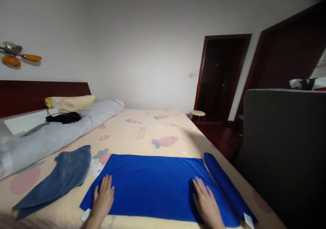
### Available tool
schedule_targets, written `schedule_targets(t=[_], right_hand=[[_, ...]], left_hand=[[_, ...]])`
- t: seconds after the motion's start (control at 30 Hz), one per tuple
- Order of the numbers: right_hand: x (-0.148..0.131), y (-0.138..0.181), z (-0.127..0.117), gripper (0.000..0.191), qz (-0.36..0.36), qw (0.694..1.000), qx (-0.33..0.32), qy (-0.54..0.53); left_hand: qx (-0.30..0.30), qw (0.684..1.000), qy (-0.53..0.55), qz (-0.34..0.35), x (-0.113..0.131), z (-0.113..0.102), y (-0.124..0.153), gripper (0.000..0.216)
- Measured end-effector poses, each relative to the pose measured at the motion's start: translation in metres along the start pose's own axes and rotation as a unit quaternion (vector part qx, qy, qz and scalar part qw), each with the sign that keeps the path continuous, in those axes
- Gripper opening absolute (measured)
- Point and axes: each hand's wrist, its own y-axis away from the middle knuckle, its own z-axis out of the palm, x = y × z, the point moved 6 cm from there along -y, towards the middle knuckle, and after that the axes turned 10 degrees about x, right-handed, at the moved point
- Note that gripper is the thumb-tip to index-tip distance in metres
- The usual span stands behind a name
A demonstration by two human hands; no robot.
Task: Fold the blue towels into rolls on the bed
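A bright blue towel (pixel 155 185) lies spread flat on the bed, its long side running left to right. My left hand (pixel 103 195) rests on its left end, fingers stretched out. On the towel's right part lies my right hand (pixel 206 200), palm down with the fingers extended. Just beyond the right end is a rolled blue towel (pixel 229 185) with a white tag at its near end. Another white tag (pixel 86 215) shows at the spread towel's near left corner. Left of my left hand sits a crumpled grey-blue cloth (pixel 61 178).
A patterned sheet (pixel 142 130) covers the bed. Along its left side lie a long grey rolled quilt (pixel 68 130), a black item (pixel 63 117) and a yellow pillow (pixel 76 102). A dark chair back or panel (pixel 282 154) stands right of the bed; a stool (pixel 197 113) is near the door.
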Motion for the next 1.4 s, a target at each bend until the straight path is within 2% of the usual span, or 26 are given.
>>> schedule_targets(t=[0.1, 0.17, 0.23, 0.3, 0.33, 0.4, 0.6, 0.7, 0.77, 0.87, 0.97, 1.03, 1.1, 1.17, 1.3, 1.37, 1.4], right_hand=[[-0.095, -0.029, 0.011, 0.058, -0.082, 0.987, -0.064, -0.125], [-0.153, -0.048, 0.022, 0.061, -0.127, 0.968, -0.123, -0.177], [-0.187, -0.067, 0.033, 0.061, -0.148, 0.959, -0.149, -0.188], [-0.192, -0.084, 0.042, 0.059, -0.147, 0.961, -0.154, -0.176], [-0.184, -0.091, 0.045, 0.058, -0.137, 0.965, -0.153, -0.164], [-0.149, -0.103, 0.049, 0.061, -0.102, 0.975, -0.148, -0.132], [0.008, -0.122, 0.044, 0.066, 0.060, 0.990, -0.127, -0.007], [0.056, -0.122, 0.043, 0.068, 0.108, 0.986, -0.119, 0.034], [0.070, -0.121, 0.045, 0.070, 0.131, 0.984, -0.109, 0.055], [0.076, -0.120, 0.048, 0.072, 0.145, 0.982, -0.096, 0.075], [0.076, -0.120, 0.047, 0.070, 0.140, 0.983, -0.083, 0.081], [0.072, -0.121, 0.041, 0.067, 0.135, 0.985, -0.069, 0.084], [0.058, -0.125, 0.034, 0.062, 0.122, 0.988, -0.052, 0.083], [0.025, -0.130, 0.032, 0.060, 0.093, 0.992, -0.042, 0.069], [-0.088, -0.136, 0.047, 0.063, -0.033, 0.996, -0.079, -0.010], [-0.139, -0.134, 0.059, 0.061, -0.083, 0.990, -0.100, -0.049], [-0.154, -0.133, 0.063, 0.060, -0.091, 0.988, -0.108, -0.060]], left_hand=[[-0.012, 0.984, 0.113, 0.134, 0.101, -0.009, -0.008, 0.056], [-0.048, 0.963, 0.157, 0.215, 0.165, -0.011, -0.013, 0.056], [-0.093, 0.954, 0.158, 0.238, 0.205, -0.007, -0.023, 0.057], [-0.120, 0.957, 0.141, 0.225, 0.217, 0.000, -0.039, 0.056], [-0.125, 0.960, 0.131, 0.212, 0.212, 0.004, -0.048, 0.055], [-0.125, 0.968, 0.115, 0.183, 0.187, 0.011, -0.069, 0.054], [-0.139, 0.988, 0.045, 0.043, 0.057, 0.027, -0.124, 0.060], [-0.134, 0.991, 0.018, -0.009, 0.013, 0.032, -0.136, 0.061], [-0.129, 0.991, 0.007, -0.028, -0.002, 0.034, -0.140, 0.063], [-0.124, 0.991, 0.003, -0.050, -0.009, 0.033, -0.144, 0.070], [-0.126, 0.990, -0.001, -0.070, -0.007, 0.024, -0.152, 0.074], [-0.128, 0.989, -0.007, -0.078, 0.002, 0.016, -0.156, 0.071], [-0.116, 0.991, -0.004, -0.063, 0.027, 0.009, -0.157, 0.065], [-0.095, 0.995, 0.020, -0.002, 0.073, 0.004, -0.149, 0.062], [-0.098, 0.974, 0.108, 0.172, 0.198, 0.010, -0.106, 0.064], [-0.111, 0.960, 0.139, 0.214, 0.243, 0.015, -0.086, 0.062], [-0.115, 0.957, 0.148, 0.221, 0.256, 0.018, -0.081, 0.060]])
